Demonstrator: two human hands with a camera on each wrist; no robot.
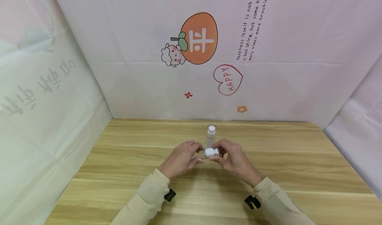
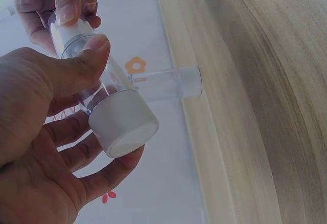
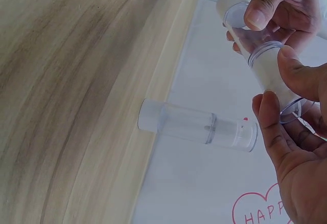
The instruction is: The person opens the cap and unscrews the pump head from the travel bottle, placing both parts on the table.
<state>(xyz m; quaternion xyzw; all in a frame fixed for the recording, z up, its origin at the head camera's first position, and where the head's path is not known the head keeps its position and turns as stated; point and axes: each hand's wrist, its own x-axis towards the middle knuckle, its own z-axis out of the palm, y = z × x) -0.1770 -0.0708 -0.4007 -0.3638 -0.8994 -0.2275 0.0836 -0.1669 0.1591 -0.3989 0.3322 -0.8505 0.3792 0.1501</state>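
The left hand [image 1: 182, 157] is clamping its fingers round the white-based end of 1 clear bottle [image 1: 212, 152], and the right hand [image 1: 234, 157] is pinching the other end. They're holding it sideways above the surface [image 1: 119, 172], near a 2nd, upright bottle [image 1: 210, 137]. I'm thinking good handling is needing straight alignment, firm but gentle fingers, and room beside that neighbour.
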